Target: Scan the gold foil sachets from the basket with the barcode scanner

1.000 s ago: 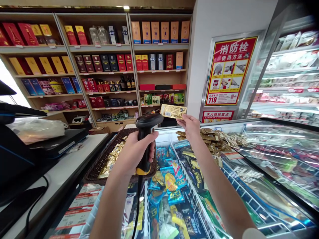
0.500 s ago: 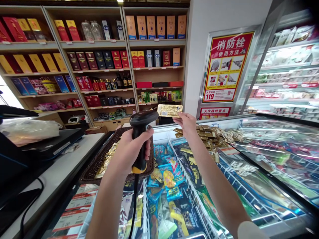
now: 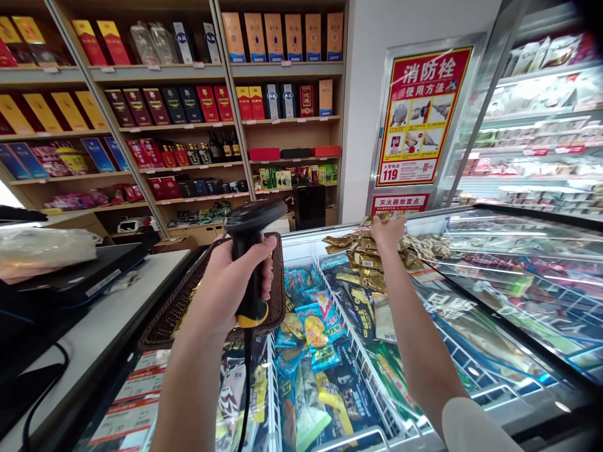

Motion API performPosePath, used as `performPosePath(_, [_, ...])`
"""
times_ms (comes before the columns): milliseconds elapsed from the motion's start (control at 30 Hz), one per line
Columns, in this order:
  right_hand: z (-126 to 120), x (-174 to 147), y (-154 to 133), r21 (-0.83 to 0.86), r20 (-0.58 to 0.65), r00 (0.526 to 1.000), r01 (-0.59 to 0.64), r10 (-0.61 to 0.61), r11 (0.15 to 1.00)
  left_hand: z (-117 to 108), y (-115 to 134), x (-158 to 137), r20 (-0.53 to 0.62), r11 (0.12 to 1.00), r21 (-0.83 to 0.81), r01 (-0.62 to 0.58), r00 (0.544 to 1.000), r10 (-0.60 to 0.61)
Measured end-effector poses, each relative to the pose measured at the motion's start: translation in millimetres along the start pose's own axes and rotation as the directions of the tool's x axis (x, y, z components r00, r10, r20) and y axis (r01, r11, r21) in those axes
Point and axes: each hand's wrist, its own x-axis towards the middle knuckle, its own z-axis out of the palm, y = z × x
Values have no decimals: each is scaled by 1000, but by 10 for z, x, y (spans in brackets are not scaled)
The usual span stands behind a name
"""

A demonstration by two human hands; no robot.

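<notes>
My left hand [image 3: 238, 276] is wrapped round the handle of a black and yellow barcode scanner [image 3: 252, 270], its head pointing away to the right and its cable hanging down. My right hand [image 3: 389, 233] is stretched out over a pile of gold foil packets [image 3: 367, 260] on the freezer's far glass. Its fingers are closed on a gold packet [image 3: 384, 217], mostly hidden behind the hand. Behind my left hand stands a brown woven basket [image 3: 277, 282]; its gold contents are largely covered by my forearm.
Below lies an open chest freezer with white wire dividers [image 3: 351, 333] and blue snack bags [image 3: 315, 333]. A sliding glass lid [image 3: 513, 276] covers the right. A counter [image 3: 160, 276] with black equipment stands left. Shelves of boxes [image 3: 207, 103] line the back wall.
My right hand has moved right and away with the gold packet, from beside the scanner to over the pile. The scanner has shifted slightly left, and the view has turned a little.
</notes>
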Motion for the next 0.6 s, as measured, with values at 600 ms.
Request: performPosePath(600, [603,-1925,-762,249,806,427,383,-410,890,-138,108,-70,-99,994,-32,-107,990,103])
